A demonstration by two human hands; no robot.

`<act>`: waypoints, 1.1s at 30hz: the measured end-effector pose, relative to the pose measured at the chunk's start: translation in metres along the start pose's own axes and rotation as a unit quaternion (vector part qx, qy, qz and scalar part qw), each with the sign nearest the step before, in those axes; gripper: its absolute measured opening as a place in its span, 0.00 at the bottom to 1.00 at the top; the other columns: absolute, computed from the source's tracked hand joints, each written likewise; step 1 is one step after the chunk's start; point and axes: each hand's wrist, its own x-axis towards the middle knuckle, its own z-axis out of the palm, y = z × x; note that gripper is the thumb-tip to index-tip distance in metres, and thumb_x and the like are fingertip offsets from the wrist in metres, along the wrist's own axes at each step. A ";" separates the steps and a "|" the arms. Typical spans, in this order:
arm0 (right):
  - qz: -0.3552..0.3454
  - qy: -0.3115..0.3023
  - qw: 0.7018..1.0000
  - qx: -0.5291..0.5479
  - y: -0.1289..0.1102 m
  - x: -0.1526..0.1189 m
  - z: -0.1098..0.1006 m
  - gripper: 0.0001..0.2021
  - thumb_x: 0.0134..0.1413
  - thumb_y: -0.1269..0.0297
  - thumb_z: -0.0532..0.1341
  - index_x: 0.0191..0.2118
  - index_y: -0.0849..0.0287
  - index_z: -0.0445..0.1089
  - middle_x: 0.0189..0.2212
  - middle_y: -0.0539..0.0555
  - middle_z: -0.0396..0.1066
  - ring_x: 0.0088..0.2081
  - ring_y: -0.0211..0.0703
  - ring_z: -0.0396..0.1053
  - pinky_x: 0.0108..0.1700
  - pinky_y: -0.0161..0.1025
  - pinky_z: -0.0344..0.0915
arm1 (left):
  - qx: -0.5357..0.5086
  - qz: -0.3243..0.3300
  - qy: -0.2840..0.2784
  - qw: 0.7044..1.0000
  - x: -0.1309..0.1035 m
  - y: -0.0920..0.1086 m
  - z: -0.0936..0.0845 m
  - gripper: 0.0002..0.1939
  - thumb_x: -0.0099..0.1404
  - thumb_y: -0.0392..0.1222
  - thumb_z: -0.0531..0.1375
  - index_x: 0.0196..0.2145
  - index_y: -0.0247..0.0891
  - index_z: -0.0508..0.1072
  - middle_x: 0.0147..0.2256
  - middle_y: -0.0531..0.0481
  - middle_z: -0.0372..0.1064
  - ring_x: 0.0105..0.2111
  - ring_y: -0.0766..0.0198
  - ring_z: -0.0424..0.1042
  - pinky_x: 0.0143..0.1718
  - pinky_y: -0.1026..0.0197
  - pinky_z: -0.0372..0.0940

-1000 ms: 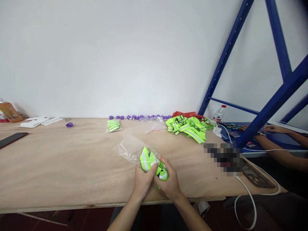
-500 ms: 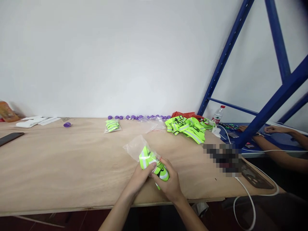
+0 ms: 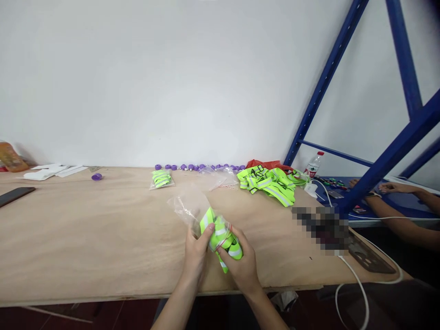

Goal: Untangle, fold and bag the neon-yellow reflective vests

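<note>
Near the table's front edge, my left hand grips a clear plastic bag and the folded neon-green reflective strap partly inside it, thumb on top. On the strap's right side my right hand is closed round its lower end, which sticks out of the bag. The bag's empty end spreads to the upper left. A packed bag with a green strap lies farther back. To the right is a heap of loose green straps.
Purple round pieces line the wall, with clear bags before them. A phone and white papers lie left. At right are a bottle, a blue frame, cables and another person's arms.
My left hand has shifted up and left along the bag, its thumb now higher on the strap. More of the strap shows between my hands, and the bag's empty end has moved left.
</note>
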 end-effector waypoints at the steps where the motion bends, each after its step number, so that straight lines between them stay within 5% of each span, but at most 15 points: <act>1: -0.013 0.003 1.000 -0.003 0.000 -0.001 0.000 0.24 0.47 0.67 0.69 0.53 0.57 0.74 0.46 0.59 0.78 0.47 0.52 0.76 0.49 0.45 0.75 | 0.002 -0.008 -0.001 1.000 -0.003 -0.001 0.001 0.35 0.53 0.50 0.73 0.56 0.37 0.69 0.48 0.41 0.76 0.47 0.51 0.76 0.46 0.56 0.71; 7: -0.057 0.045 0.996 -0.051 -0.003 -0.001 0.002 0.21 0.49 0.70 0.67 0.52 0.55 0.73 0.46 0.58 0.75 0.47 0.50 0.75 0.48 0.43 0.75 | 0.068 -0.018 -0.002 0.998 -0.014 -0.005 0.006 0.29 0.49 0.56 0.74 0.41 0.32 0.77 0.38 0.40 0.80 0.39 0.51 0.78 0.41 0.56 0.72; 15: -0.142 -0.006 0.982 -0.128 -0.011 0.009 -0.013 0.18 0.52 0.70 0.65 0.51 0.55 0.73 0.46 0.57 0.71 0.47 0.48 0.74 0.49 0.41 0.73 | 0.095 -0.065 -0.057 0.992 -0.006 -0.010 0.003 0.29 0.45 0.58 0.74 0.37 0.30 0.80 0.36 0.40 0.81 0.37 0.50 0.79 0.40 0.56 0.71; 21: -0.069 0.009 0.969 -0.238 -0.016 0.008 -0.008 0.14 0.51 0.64 0.64 0.45 0.56 0.68 0.42 0.57 0.66 0.39 0.48 0.73 0.36 0.41 0.73 | -0.041 -0.146 -0.084 0.985 -0.020 -0.021 0.003 0.27 0.51 0.51 0.74 0.44 0.31 0.79 0.44 0.38 0.80 0.44 0.48 0.78 0.46 0.54 0.71; 26: -0.067 0.071 0.959 -0.266 -0.015 0.011 0.006 0.18 0.48 0.61 0.67 0.41 0.54 0.59 0.38 0.55 0.66 0.40 0.52 0.70 0.36 0.45 0.72 | -0.145 -0.159 -0.044 0.976 -0.020 -0.021 0.014 0.24 0.53 0.48 0.73 0.44 0.31 0.79 0.44 0.38 0.80 0.46 0.50 0.78 0.50 0.55 0.71; 30: -0.169 0.053 0.952 -0.249 -0.014 0.014 0.008 0.09 0.53 0.70 0.62 0.39 0.54 0.63 0.37 0.56 0.70 0.42 0.51 0.70 0.43 0.49 0.72 | -0.174 -0.137 -0.015 0.975 -0.015 -0.018 0.020 0.20 0.53 0.44 0.72 0.43 0.31 0.79 0.43 0.41 0.80 0.49 0.52 0.77 0.53 0.57 0.69; 33: -0.270 -0.042 0.935 -0.227 -0.017 0.012 -0.004 0.13 0.56 0.69 0.63 0.47 0.55 0.67 0.47 0.60 0.72 0.54 0.55 0.68 0.53 0.54 0.70 | -0.175 -0.149 0.015 0.973 -0.012 -0.010 0.018 0.21 0.53 0.42 0.72 0.44 0.32 0.78 0.44 0.41 0.80 0.47 0.52 0.78 0.51 0.58 0.71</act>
